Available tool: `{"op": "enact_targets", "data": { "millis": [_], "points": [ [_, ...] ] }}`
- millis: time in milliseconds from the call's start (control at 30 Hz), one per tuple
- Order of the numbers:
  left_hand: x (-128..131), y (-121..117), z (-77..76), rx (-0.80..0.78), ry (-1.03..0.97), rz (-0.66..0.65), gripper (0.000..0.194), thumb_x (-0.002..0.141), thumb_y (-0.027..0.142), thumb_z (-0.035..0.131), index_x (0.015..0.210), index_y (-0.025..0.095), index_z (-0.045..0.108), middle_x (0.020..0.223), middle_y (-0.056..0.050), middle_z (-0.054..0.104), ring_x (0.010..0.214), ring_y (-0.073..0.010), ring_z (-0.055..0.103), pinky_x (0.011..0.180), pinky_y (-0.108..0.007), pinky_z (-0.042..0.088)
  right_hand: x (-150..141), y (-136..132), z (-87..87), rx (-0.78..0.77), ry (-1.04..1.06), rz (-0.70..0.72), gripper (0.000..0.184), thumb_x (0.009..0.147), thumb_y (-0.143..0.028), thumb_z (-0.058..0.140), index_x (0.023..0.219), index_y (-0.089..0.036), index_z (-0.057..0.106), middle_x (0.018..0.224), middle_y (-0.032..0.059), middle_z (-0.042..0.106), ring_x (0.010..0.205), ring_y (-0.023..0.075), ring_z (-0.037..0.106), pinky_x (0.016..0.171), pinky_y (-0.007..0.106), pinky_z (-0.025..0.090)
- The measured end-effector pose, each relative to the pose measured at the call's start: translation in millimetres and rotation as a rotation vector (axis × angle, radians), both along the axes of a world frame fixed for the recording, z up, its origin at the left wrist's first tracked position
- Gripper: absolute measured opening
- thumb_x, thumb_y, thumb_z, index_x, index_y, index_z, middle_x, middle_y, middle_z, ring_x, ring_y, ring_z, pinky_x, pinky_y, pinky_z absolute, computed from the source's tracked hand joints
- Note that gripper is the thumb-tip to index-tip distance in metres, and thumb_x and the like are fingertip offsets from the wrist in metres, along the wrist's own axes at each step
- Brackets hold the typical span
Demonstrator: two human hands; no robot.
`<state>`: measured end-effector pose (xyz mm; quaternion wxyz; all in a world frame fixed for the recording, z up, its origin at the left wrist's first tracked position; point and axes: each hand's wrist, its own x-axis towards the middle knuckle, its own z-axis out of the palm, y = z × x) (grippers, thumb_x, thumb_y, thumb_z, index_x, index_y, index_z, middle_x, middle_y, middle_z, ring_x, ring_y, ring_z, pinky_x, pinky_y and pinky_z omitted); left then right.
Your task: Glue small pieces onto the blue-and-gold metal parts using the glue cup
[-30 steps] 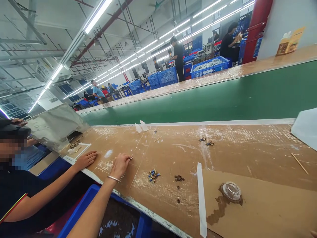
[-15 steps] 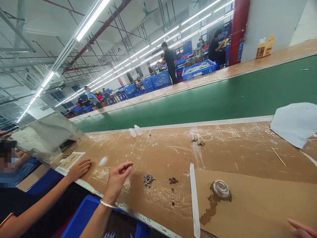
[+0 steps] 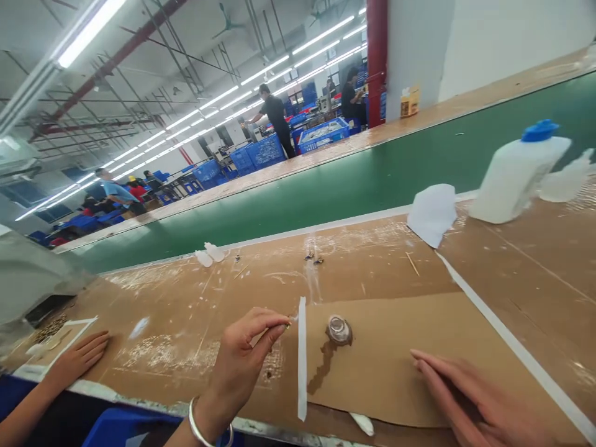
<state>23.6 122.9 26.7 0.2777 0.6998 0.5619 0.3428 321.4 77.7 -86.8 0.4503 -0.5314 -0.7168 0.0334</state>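
The left hand [image 3: 246,354] (silver bangle on the wrist) has thumb and forefinger pinched on a small part [image 3: 287,324], held just above the cardboard [image 3: 400,372] by the white tape strip [image 3: 302,360]. The right hand [image 3: 470,397] lies flat, fingers straight and close together, holding nothing. A co-worker's hand [image 3: 79,357] rests to the left.

Risk, imo: the part's tiny, so a loose pinch drops it off the table edge. A bump to the clear dish [image 3: 339,329] would spread its brown stain.

Dish contents: can't tell. The white bottle [image 3: 512,177] is capped w/ blue. Blue crates [image 3: 321,131] at the back hold pale pieces.
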Motion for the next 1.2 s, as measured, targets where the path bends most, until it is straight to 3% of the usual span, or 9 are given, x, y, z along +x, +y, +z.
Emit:
{"op": "enact_targets", "data": {
  "millis": [133,400,800,1200],
  "points": [
    [25.3,10.0,-3.0,0.061,0.137,-0.076,0.012,0.083,0.027,0.058,0.086,0.024,0.069,0.085,0.000,0.067,0.080,-0.0095,0.062,0.073,-0.019,0.050,-8.6,0.4,20.3,0.008,0.033,-0.048,0.019,0.092,-0.030,0.047,0.106,-0.021,0.056,0.096,-0.0002,0.064,0.085,0.0085,0.063,0.081,0.018,0.048],
    [51.7,22.9,-1.8,0.106,0.307,-0.157,0.011,0.085,0.027,0.056,0.086,0.024,0.066,0.084,0.004,0.066,0.077,-0.0057,0.061,0.070,-0.015,0.048,-9.4,1.4,21.7,-0.003,0.173,-0.025,0.017,0.088,-0.014,0.050,0.104,-0.018,0.056,0.091,0.0029,0.061,0.084,0.0098,0.059,0.077,0.021,0.047],
    [66.8,33.9,-4.4,0.284,0.518,-0.271,0.009,0.083,0.026,0.057,0.082,0.023,0.066,0.079,0.003,0.065,0.073,-0.0071,0.061,0.066,-0.017,0.049,-9.1,0.6,25.5,-0.039,0.286,-0.012,0.019,0.087,-0.009,0.050,0.102,-0.017,0.056,0.088,0.0027,0.060,0.080,0.0104,0.056,0.075,0.025,0.045],
    [71.5,39.6,-6.2,0.282,0.633,-0.322,0.014,0.084,0.030,0.055,0.084,0.023,0.067,0.081,0.000,0.066,0.076,-0.0099,0.061,0.071,-0.021,0.049,-8.8,-0.2,24.9,-0.066,0.333,-0.004,0.018,0.087,-0.009,0.050,0.101,-0.017,0.056,0.084,0.0031,0.057,0.077,0.0113,0.053,0.072,0.027,0.043]
  ]
}}
